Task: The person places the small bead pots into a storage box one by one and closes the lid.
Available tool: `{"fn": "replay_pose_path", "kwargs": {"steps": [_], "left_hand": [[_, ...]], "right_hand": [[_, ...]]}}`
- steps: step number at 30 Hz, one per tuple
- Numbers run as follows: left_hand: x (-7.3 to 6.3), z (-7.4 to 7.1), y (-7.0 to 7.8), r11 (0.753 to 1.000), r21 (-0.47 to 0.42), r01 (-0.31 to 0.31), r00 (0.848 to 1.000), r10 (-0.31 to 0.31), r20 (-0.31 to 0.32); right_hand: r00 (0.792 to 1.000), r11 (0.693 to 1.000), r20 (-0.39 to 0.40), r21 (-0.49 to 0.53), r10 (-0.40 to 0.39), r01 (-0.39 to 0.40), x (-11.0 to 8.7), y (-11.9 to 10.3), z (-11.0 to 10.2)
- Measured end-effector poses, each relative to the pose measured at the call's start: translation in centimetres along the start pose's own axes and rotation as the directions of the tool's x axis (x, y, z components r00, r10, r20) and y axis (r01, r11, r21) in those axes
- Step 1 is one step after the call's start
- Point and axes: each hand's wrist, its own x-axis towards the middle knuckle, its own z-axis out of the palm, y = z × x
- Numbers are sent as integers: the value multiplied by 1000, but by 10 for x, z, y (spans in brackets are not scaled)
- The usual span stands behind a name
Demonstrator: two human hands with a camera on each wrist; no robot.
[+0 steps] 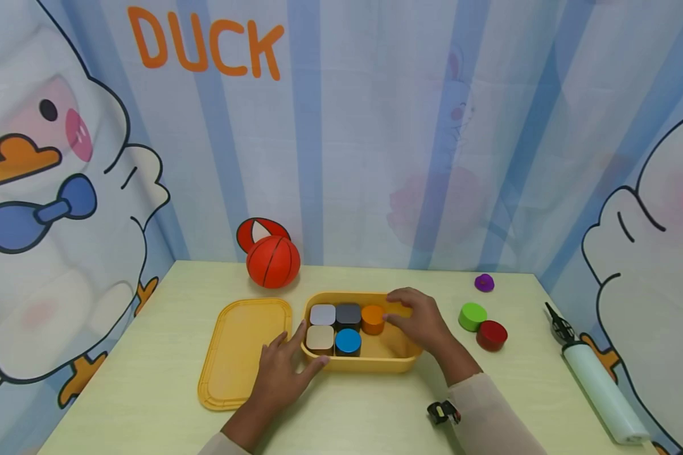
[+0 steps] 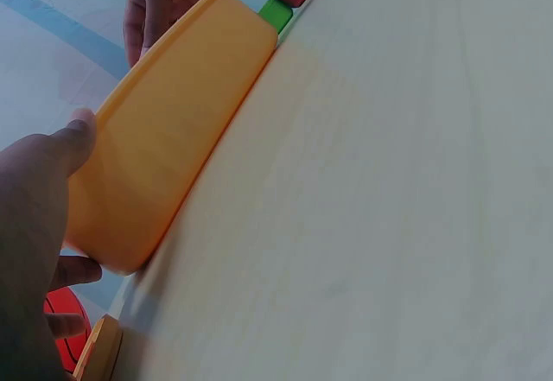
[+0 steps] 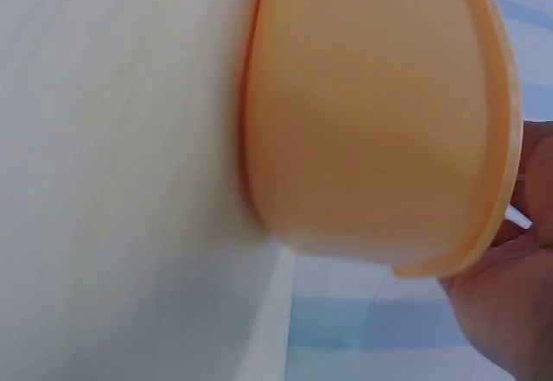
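Observation:
A yellow box (image 1: 370,365) holds several blocks: a light grey one (image 1: 322,313), a dark grey one (image 1: 348,314), a beige one (image 1: 320,337), a round blue one (image 1: 348,341) and a round orange one (image 1: 372,319). My left hand (image 1: 281,373) holds the box's near left corner, thumb at the front rim, fingers along the left end. The left wrist view shows that thumb against the yellow wall. Over the box's right part is my right hand (image 1: 424,319), its thumb tip beside the orange block and its fingers spread near the far rim.
A yellow lid (image 1: 245,354) lies left of the box. Behind stands a red ball (image 1: 273,262). To the right are a green block (image 1: 472,316), a dark red block (image 1: 492,335), a small purple piece (image 1: 484,282) and a pale pump (image 1: 603,392).

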Motion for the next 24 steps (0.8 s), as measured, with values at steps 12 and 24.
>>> {"fn": "replay_pose_path", "kwargs": {"steps": [12, 24], "left_hand": [[0, 2, -3, 1000, 7, -7, 1000, 7, -8], [-1, -1, 1, 1000, 6, -5, 1000, 5, -2]], "right_hand": [[987, 996, -156, 86, 31, -17, -19, 31, -35], [953, 994, -282, 56, 109, -97, -37, 65, -66]]}}
